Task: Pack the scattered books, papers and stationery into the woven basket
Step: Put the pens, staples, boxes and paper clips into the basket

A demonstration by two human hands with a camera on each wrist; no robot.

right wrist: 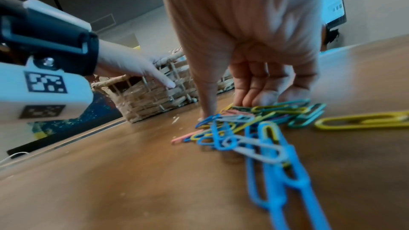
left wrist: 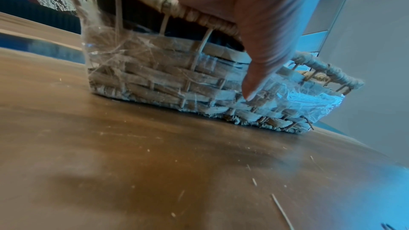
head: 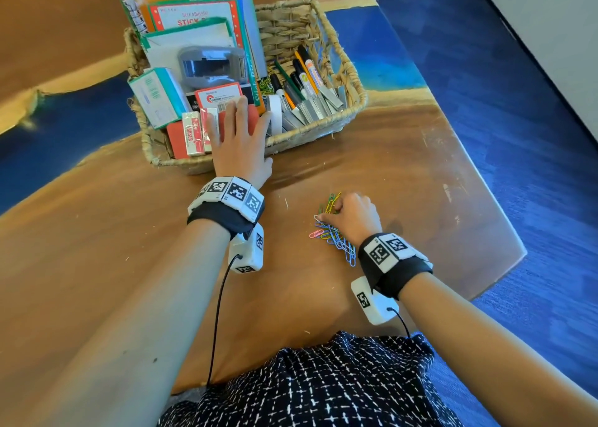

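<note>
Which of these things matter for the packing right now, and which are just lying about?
In play:
- paper clips, loose on the table
- woven basket, nearly full
- right hand, gathering the clips
- left hand, resting on the basket's near rim

Lying about:
- straw bits on the wooden table

Black wristbands, white tagged camera blocks, black cables, patterned dress.

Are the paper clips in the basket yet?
Mostly out: a pile of paper clips lies on the table under the right hand, apart from the basket.
</note>
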